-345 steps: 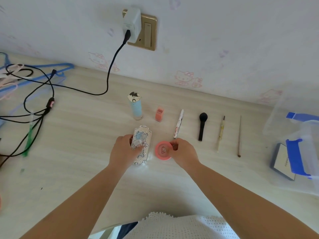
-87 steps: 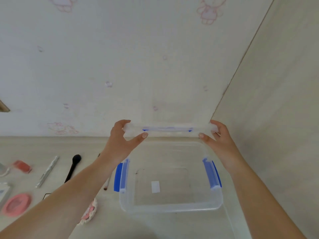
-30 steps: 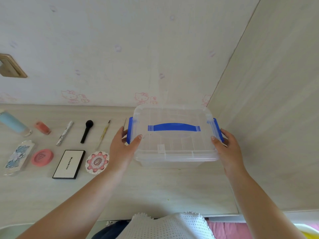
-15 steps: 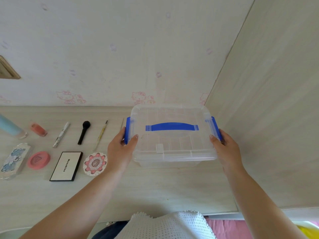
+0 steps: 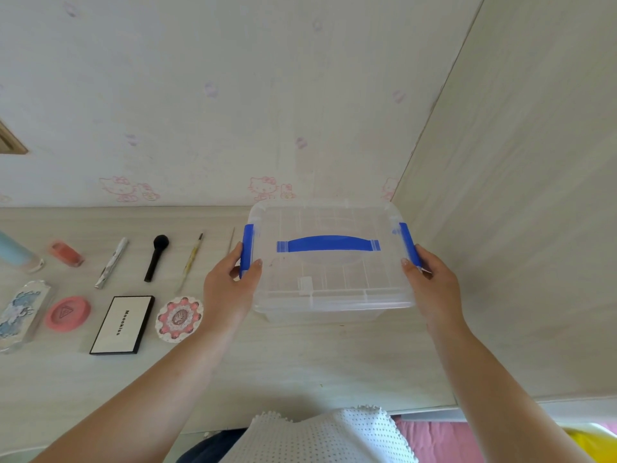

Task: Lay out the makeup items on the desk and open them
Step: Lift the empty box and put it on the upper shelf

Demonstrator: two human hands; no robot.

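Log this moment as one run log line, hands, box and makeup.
left hand: grips box | right hand: grips box | clear box: lid on | makeup: laid out left, compacts closed

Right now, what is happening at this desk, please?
A person is holding a clear plastic storage box with both hands, the left hand and the right hand gripping its two ends at the blue clips. The lid with the blue handle is on the box. To the left, the makeup items already lie in rows on the desk: a black brush, a pink round compact, a white palette and a flower-shaped compact. These look closed.
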